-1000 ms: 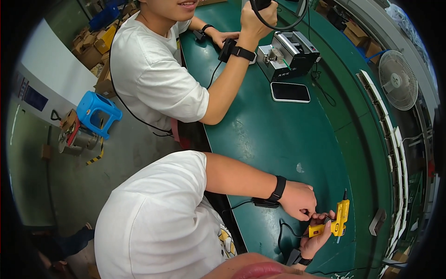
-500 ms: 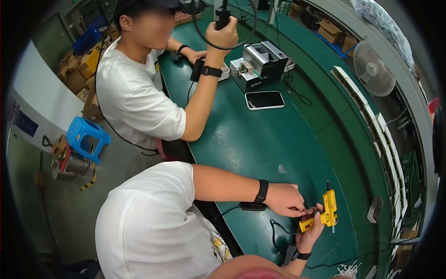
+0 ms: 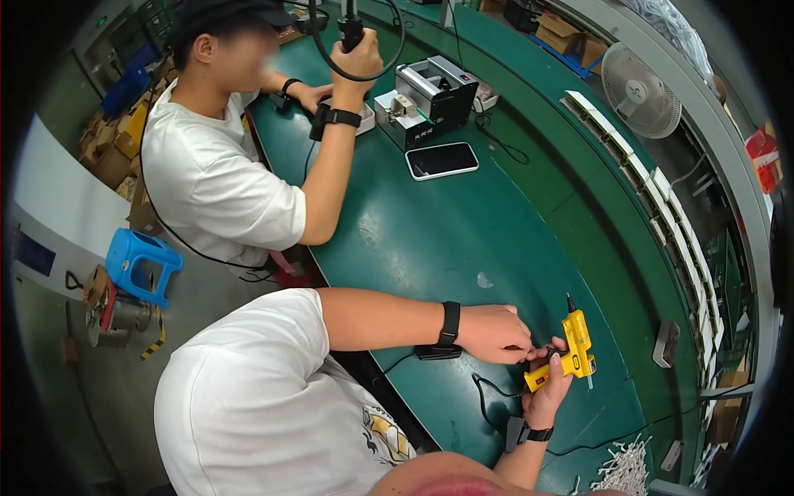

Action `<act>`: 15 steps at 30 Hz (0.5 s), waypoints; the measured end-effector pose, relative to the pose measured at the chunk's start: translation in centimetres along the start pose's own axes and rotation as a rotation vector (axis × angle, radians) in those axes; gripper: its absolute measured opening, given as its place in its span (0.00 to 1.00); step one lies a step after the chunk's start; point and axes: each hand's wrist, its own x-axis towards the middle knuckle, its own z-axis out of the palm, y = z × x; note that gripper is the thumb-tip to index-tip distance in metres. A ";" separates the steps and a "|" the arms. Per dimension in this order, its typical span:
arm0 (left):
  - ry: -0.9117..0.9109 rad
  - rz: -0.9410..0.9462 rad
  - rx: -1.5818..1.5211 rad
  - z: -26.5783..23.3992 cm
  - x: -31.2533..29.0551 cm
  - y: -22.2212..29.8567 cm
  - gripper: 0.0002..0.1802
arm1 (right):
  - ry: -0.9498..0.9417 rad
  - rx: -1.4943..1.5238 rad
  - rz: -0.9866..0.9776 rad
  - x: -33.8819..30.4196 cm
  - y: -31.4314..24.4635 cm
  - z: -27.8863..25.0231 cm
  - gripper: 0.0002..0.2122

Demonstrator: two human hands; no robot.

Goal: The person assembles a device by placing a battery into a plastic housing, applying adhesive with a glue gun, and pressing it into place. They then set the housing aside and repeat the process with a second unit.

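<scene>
My right hand [image 3: 547,397] is closed around a yellow hot glue gun [image 3: 576,333], its black nozzle angled up and away. A pale blue glue stick [image 3: 590,383] shows at the gun's other end. Right beside it, my left hand [image 3: 494,334] has its fingers pinched together, close to the right fingertips. Whatever lies between the left fingers is too small to make out. A black cord [image 3: 481,405] loops on the green table [image 3: 430,248] near the gun's handle.
Across the table a person [image 3: 223,165] grips a black handle [image 3: 351,33] with a ring. A phone [image 3: 442,160] lies by a black-and-silver machine [image 3: 426,103]. White strands [image 3: 624,469] are piled at the near right, with a small grey block [image 3: 665,344] farther off. A fan [image 3: 641,91] stands beyond.
The whole view has shifted, so the scene sits farther left and more of the white strands shows. My hands keep nearly the same pose around the glue gun.
</scene>
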 end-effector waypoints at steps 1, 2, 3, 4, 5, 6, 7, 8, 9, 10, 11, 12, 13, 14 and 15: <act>0.004 0.021 -0.011 0.4 0.0 0.0 0.09 | -0.008 -0.003 0.000 -0.2 -0.1 0.0 0.17; 0.009 0.041 -0.022 0.9 0.1 0.0 0.08 | 0.001 -0.006 -0.002 -0.7 -0.3 -0.1 0.17; 0.010 0.057 -0.028 0.9 0.1 0.1 0.08 | 0.008 -0.003 -0.003 -1.0 -0.4 -0.3 0.17; 0.016 0.050 -0.021 0.8 0.0 0.1 0.08 | 0.016 -0.001 -0.004 -1.1 -0.5 -0.2 0.17; 0.018 0.040 -0.019 0.8 -0.1 0.2 0.07 | 0.006 0.000 -0.001 -1.0 -0.5 -0.1 0.17; 0.019 0.029 -0.019 0.7 -0.3 0.2 0.07 | -0.001 -0.013 0.004 -0.8 -0.5 0.0 0.17; 0.019 0.019 -0.021 0.7 -0.5 0.2 0.07 | -0.007 -0.026 0.010 -0.7 -0.4 0.1 0.17; 0.013 0.021 -0.023 0.7 -0.6 0.3 0.07 | 0.000 -0.038 0.009 -0.9 -0.4 0.2 0.17; 0.005 0.018 -0.013 0.8 -0.7 0.3 0.06 | 0.009 -0.036 0.008 -1.1 -0.4 0.2 0.17; -0.006 0.023 -0.001 0.7 -0.4 0.2 0.06 | 0.012 -0.023 0.004 -1.0 -0.3 0.1 0.17; -0.021 0.031 0.008 0.7 0.1 0.1 0.07 | 0.020 -0.010 -0.002 -1.0 -0.3 0.0 0.17; -0.058 0.064 -0.010 0.8 0.6 0.3 0.07 | 0.058 0.004 -0.017 -1.7 -0.5 -0.3 0.17; -0.040 0.068 0.026 0.7 0.7 0.3 0.07 | 0.029 -0.049 -0.024 -1.7 -0.5 -0.4 0.18; -0.025 0.079 0.058 0.5 0.7 0.2 0.09 | 0.008 -0.104 -0.031 -1.0 -0.6 -0.5 0.18; -0.054 0.042 0.046 0.2 1.0 0.5 0.09 | -0.004 -0.102 -0.005 -1.1 -0.9 -0.4 0.18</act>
